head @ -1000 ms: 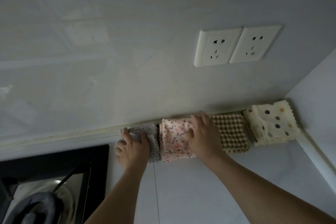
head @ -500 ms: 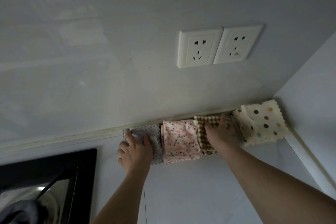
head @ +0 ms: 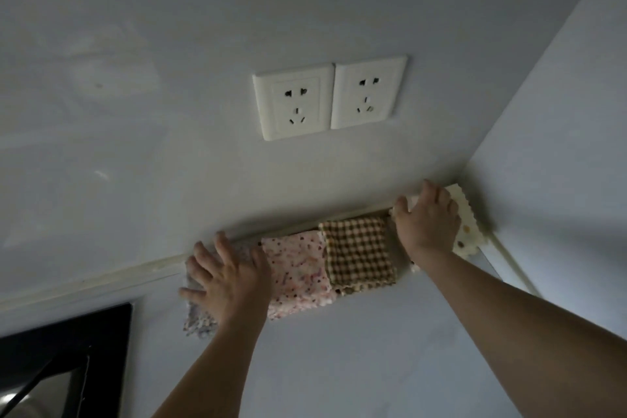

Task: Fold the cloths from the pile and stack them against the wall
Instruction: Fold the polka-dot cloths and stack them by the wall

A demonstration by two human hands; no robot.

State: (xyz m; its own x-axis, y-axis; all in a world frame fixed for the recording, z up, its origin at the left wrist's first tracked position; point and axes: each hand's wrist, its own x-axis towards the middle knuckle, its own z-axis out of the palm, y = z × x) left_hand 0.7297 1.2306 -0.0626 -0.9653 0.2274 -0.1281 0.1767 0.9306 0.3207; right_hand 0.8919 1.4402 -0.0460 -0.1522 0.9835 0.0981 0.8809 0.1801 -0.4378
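four folded cloths (head: pixel 359 249) side by side against the wall (head: pixel 203 163)

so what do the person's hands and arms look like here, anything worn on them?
Both are bare. The left hand and right hand show no gloves, rings or watch, and both forearms are uncovered down to the bottom and right edges of the picture, with no sleeve or cuff in view. No markings, straps or cables show on either arm. The light is dim, so fine detail is hard to tell.
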